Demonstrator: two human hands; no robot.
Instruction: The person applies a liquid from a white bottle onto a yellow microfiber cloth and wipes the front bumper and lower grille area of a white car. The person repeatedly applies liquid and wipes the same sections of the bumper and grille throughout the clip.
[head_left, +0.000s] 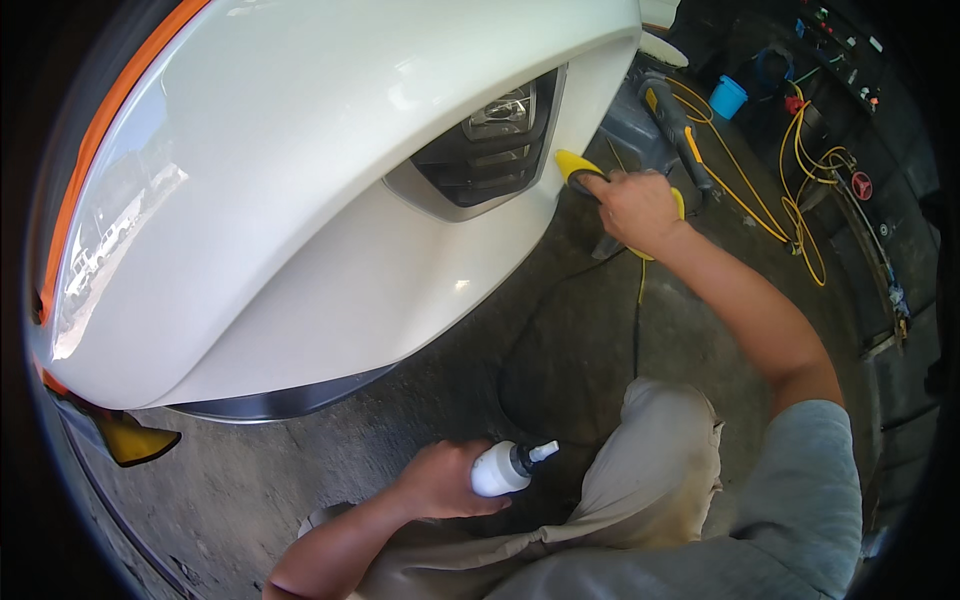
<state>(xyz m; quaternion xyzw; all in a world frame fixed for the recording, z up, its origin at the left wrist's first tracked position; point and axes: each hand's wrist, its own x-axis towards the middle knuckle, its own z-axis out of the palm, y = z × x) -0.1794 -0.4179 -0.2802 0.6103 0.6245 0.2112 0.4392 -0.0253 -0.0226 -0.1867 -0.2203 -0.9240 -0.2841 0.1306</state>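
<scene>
My right hand (641, 206) grips a small dark hand tool with a yellow pad (574, 163), whose tip lies at the edge of a glossy white car bumper (352, 300), right of the fog lamp (501, 116). Whether the pad touches the paint is hard to tell. Under that hand another yellow edge shows, partly hidden. In my left hand (446, 478), low over my lap, is a white plastic bottle (495, 471) with a black collar and a white nozzle, tilted to the right.
A corded polisher (671, 127) rests on a dark grey stand or stool (630, 120) beyond the bumper. Yellow hose or cable (799, 217) loops over the floor near a blue bucket (727, 97). Orange tape (97, 135) lines the panel's left edge; a black cable (517, 352) crosses the concrete.
</scene>
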